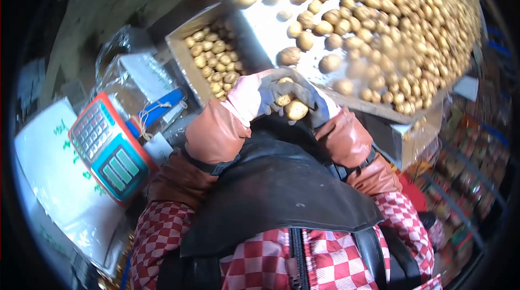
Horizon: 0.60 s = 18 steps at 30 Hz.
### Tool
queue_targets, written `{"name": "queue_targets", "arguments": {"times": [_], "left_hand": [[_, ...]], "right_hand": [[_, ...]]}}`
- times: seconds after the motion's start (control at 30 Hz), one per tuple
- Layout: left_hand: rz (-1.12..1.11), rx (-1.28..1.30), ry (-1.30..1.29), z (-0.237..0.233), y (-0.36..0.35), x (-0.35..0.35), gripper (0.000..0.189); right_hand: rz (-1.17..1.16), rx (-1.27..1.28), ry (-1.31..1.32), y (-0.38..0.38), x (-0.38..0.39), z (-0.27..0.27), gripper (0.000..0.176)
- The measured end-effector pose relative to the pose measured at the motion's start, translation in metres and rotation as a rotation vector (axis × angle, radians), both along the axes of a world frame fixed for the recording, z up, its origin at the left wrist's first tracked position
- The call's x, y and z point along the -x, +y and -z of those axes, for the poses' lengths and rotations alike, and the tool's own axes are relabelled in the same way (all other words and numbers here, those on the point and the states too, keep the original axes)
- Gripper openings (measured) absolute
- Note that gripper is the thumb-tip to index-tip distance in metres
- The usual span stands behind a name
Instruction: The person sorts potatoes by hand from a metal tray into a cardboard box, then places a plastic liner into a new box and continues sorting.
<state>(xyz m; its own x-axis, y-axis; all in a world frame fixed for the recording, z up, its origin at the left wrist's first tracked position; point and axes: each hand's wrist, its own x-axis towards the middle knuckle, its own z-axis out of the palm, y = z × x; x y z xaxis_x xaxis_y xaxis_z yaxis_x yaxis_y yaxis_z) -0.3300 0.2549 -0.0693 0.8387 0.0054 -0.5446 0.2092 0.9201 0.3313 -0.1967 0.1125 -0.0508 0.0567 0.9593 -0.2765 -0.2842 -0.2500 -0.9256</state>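
Observation:
Both my hands wear grey-blue work gloves and meet in front of my apron, at the near edge of a sloping metal table point(260, 24). My left hand point(261, 94) curls around small potatoes point(296, 110) from the left. From the other side my right hand point(312, 96) closes over the same potatoes, fingers bent. Several show between the gloves, yellow-brown and speckled. Loose potatoes point(330, 63) lie on the table just beyond my fingers. To the left of the table stands a cardboard box point(179, 46) with many potatoes inside.
A large heap of potatoes point(417, 24) covers the table's right side. At the left is a blue-and-red scale or calculator-like device point(111, 146) with keys and a display, beside white plastic sacks point(49, 149). Another cardboard box point(417, 141) stands below the table at right.

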Motion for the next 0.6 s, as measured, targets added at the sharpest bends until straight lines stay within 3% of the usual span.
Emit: {"name": "queue_targets", "arguments": {"times": [0.03,0.07,0.13,0.17,0.2,0.27,0.3,0.37,0.47,0.5,0.53,0.6], "left_hand": [[0.022,0.056,-0.123,0.006,0.001,-0.006,0.043],[0.168,-0.144,-0.061,-0.004,0.010,-0.012,0.049],[0.097,-0.103,-0.025,0.004,0.013,-0.023,0.050],[0.111,-0.352,0.122,-0.004,0.007,-0.032,0.047],[0.121,-0.356,0.170,-0.010,0.007,-0.038,0.048],[0.117,-0.403,0.284,-0.031,-0.006,-0.052,0.048],[0.135,-0.418,0.276,-0.026,-0.013,-0.058,0.048],[0.244,-0.726,0.085,-0.019,-0.028,-0.072,0.046],[0.354,-0.751,0.089,-0.035,-0.059,-0.102,0.044],[0.344,-1.019,-0.014,-0.035,-0.068,-0.114,0.044],[0.359,-1.034,-0.016,-0.033,-0.073,-0.126,0.044],[0.526,-1.364,-0.027,-0.039,-0.083,-0.154,0.045]], "right_hand": [[0.247,0.183,0.423,-0.010,0.005,0.004,0.054],[0.284,0.168,0.415,-0.020,0.004,0.006,0.054],[0.371,0.152,0.591,-0.034,-0.004,0.006,0.056],[0.425,0.104,0.586,-0.033,-0.006,0.000,0.055],[0.448,0.085,0.579,-0.040,-0.010,-0.002,0.055],[0.615,0.109,0.842,-0.057,-0.019,0.007,0.055],[0.634,0.106,0.827,-0.064,-0.027,0.016,0.052],[0.650,0.026,0.886,-0.078,-0.041,0.018,0.052],[0.686,-0.077,0.958,-0.095,-0.060,0.017,0.052],[0.717,-0.095,0.894,-0.101,-0.065,0.016,0.053],[0.750,-0.114,0.830,-0.107,-0.073,0.014,0.054],[0.744,-0.171,0.864,-0.121,-0.094,0.009,0.059]]}}
